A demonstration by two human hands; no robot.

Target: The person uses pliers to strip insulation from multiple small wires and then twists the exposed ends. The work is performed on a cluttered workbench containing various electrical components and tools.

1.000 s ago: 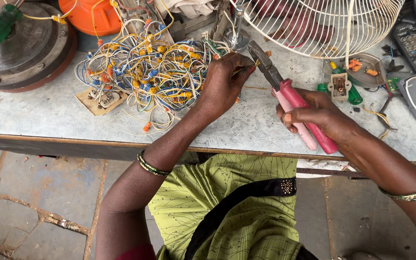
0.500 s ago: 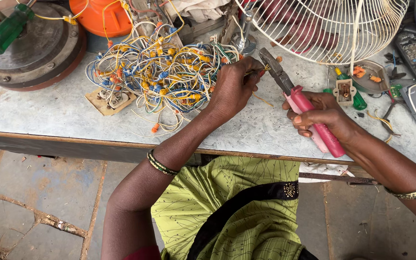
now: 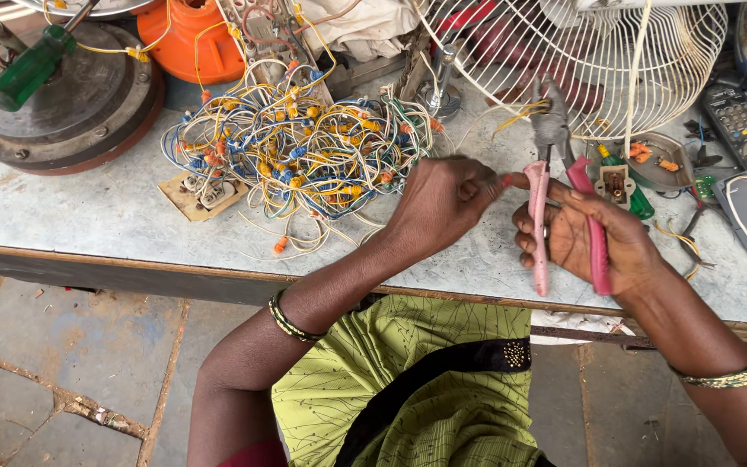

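Note:
My right hand (image 3: 594, 246) grips pink-handled pliers (image 3: 564, 186), handles spread, jaws pointing up and away near a yellow wire end (image 3: 520, 112). My left hand (image 3: 443, 203) is closed in a loose fist just left of the pliers, fingertips touching the left pink handle; what it pinches is too small to see. A big tangle of yellow, white and blue wires (image 3: 296, 147) with orange connectors lies on the grey worktable (image 3: 105, 216) beyond my left hand.
A white wire fan guard (image 3: 581, 52) stands at the back right. A dark round motor housing (image 3: 54, 95) with a green screwdriver (image 3: 28, 73) sits far left, next to an orange plastic part (image 3: 192, 35). Remotes (image 3: 745, 130) and small parts lie at right.
The pliers swung from slanting left to nearly upright, handles now spread. Both hands moved slightly right and closer together; the view shifted.

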